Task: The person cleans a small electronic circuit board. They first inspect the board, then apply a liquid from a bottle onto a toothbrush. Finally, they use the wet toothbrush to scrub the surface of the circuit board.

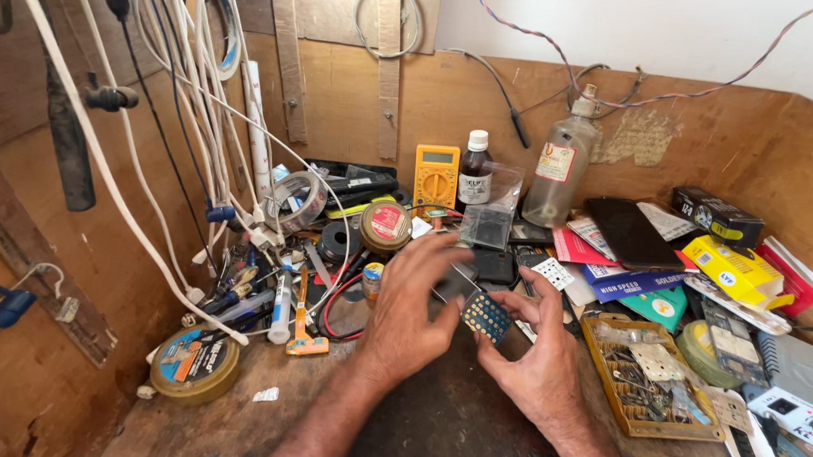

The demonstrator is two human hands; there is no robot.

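Wooden and scuffed, the workbench (433, 434) fills the lower view and is walled in by brown board at the back and sides; white cables (168, 86) hang in a sheaf down the left wall; a clear glass bottle (561, 167) stands against the back board, with a dark brown bottle (474, 175) and a yellow multimeter (436, 176) to its left; at the right lie a yellow carton (734, 266), a black phone-like slab (631, 233) and a shallow yellow tray of small metal parts (607, 378); a round tin with a gold rim (196, 366) sits at the left front edge, and a roll of clear tape (299, 199) rests nearer the back; the left hand (407, 312) reaches in over the middle of the bench, fingers spread and blurred, its fingertips touching a dark flat piece just above the small board; the right hand (534, 356) is curled narrowly, thumb and fingers pinching the edge of a small blue perforated circuit board (487, 318), which is held between the two hands just above the bench centre.
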